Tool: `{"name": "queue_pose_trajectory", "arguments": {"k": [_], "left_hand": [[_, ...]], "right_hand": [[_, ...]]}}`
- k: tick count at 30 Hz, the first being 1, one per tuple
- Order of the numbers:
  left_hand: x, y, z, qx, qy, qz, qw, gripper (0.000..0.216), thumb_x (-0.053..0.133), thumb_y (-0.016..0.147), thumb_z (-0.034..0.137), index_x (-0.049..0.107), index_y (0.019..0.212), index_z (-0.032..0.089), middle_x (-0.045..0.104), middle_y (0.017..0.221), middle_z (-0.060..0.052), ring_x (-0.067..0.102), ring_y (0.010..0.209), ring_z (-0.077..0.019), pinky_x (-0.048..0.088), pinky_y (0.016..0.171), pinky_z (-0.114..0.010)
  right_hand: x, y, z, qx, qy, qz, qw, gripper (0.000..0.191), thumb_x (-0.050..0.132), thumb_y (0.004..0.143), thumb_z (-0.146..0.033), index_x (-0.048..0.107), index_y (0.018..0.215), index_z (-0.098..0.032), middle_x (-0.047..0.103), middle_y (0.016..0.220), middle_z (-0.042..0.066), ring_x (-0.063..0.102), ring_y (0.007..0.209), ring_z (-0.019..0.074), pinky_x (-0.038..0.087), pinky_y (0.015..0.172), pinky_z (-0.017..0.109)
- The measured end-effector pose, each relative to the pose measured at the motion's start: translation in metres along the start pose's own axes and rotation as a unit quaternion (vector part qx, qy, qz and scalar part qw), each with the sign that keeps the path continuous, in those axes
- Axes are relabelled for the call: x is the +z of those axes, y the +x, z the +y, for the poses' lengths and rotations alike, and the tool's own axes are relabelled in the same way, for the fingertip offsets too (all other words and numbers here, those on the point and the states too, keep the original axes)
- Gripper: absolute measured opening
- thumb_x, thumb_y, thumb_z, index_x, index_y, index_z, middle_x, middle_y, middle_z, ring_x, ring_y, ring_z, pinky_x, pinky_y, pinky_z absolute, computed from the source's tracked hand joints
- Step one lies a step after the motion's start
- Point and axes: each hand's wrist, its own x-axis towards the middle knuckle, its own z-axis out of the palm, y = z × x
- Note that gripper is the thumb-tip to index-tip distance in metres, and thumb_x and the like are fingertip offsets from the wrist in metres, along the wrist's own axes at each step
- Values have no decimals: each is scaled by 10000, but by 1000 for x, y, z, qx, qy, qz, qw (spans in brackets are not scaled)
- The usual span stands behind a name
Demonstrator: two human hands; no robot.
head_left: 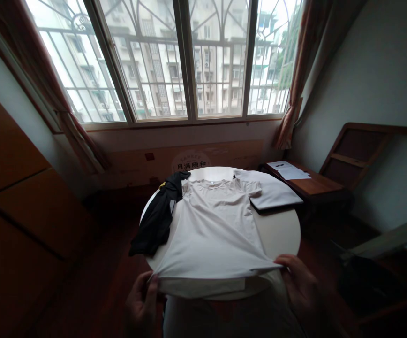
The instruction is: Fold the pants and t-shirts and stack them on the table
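Note:
A white T-shirt [214, 230] lies spread over a round white table [284, 232], its collar at the far side and its hem toward me. My left hand [143, 298] pinches the hem's left corner just off the table's near edge. At the opposite corner, my right hand [298, 279] grips the hem between thumb and fingers. The hem is stretched between both hands, with creases running diagonally across the cloth. Beside the shirt's left edge rests a dark garment [156, 220], partly hanging over the rim. Folded white cloth [272, 188] with a dark underside sits by the right sleeve.
Behind the table is a barred window [210, 70] with curtains [290, 117] tied at the sides. A wooden side table [316, 185] bearing papers [288, 170] stands at right. An orange-brown cabinet [10, 155] fills the left. A cardboard box [224, 152] leans below the window.

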Motion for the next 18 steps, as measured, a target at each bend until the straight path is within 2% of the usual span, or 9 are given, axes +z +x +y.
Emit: {"name": "queue_pose_trajectory", "arguments": {"k": [3, 6, 9, 11, 13, 16, 18], "left_hand": [[-8, -3, -11, -13, 2, 9, 1000, 519, 726, 692, 636, 658, 945, 189, 681, 763, 10, 628, 538, -160, 544, 450, -252], [-19, 3, -17, -28, -8, 0, 1000, 585, 748, 640, 649, 677, 1008, 199, 726, 821, -8, 642, 559, -173, 552, 439, -264], [-30, 15, -16, -52, -18, -16, 998, 584, 773, 576, 632, 718, 955, 192, 752, 847, -23, 650, 579, -180, 565, 452, -273], [-35, 23, -15, -67, -14, -28, 997, 565, 789, 534, 624, 733, 881, 182, 751, 790, -25, 642, 553, -182, 566, 451, -282], [-39, 29, -16, -62, -2, -26, 998, 563, 796, 511, 630, 736, 844, 180, 745, 740, -27, 636, 526, -184, 564, 448, -287], [-45, 33, -21, -18, 25, -9, 999, 559, 805, 532, 604, 743, 924, 210, 776, 835, -34, 707, 642, -225, 612, 549, -302], [-51, 37, -23, 7, 53, -17, 998, 566, 817, 533, 563, 739, 998, 249, 787, 889, -22, 735, 732, -248, 631, 623, -310]], "right_hand": [[7, -7, 7, 49, 25, -29, 998, 326, 416, 983, -438, 662, 977, -225, 699, 813, 48, 674, 712, 202, 543, 614, 253], [20, -17, 22, 39, 42, -84, 995, 321, 421, 993, -437, 653, 1051, -223, 693, 740, 28, 657, 612, 177, 526, 561, 225], [30, -24, 34, -34, 25, -134, 990, 302, 529, 941, -358, 666, 1184, -242, 749, 913, 64, 724, 766, 197, 582, 698, 241], [32, -26, 38, -90, -9, -160, 983, 415, 570, 876, -252, 652, 1282, -284, 749, 1049, 74, 732, 928, 221, 588, 827, 277], [31, -25, 40, -120, -40, -170, 977, 579, 531, 799, -134, 628, 1340, -316, 744, 1052, 64, 722, 960, 222, 586, 863, 302], [24, -23, 41, -112, -82, -147, 979, 765, 440, 682, -45, 609, 1378, -314, 725, 985, 61, 704, 909, 216, 589, 834, 324], [15, -21, 41, -74, -113, -103, 986, 790, 421, 660, -48, 608, 1382, -308, 708, 1041, 72, 682, 986, 234, 574, 884, 370]]}}
